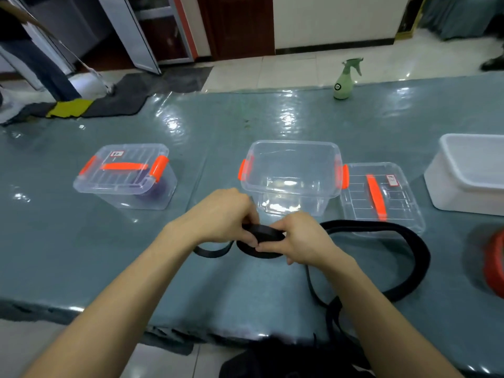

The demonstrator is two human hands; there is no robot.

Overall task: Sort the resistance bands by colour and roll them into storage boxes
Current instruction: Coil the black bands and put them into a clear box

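- Both our hands are curled on the part-wound coil of the black band [268, 233]. The left hand [226, 214] pinches its far side and the right hand [302, 241] its right side, low over the middle of the tabletop [109, 255].
- We judge the coil could spring open if either pinch slackens, since nothing else binds it.
- The loose tail loops wide to the right, seems to touch the lid [381, 197], then drops over the near edge. Winding could drag the lid or snag the tail at that edge.
- The open box [293, 144] stands just beyond the hands, a short lift away.
- There is room to move on the left, toward the closed box [125, 175].
- The right is tighter, with the red band [495, 266] and the white tub [463, 184].
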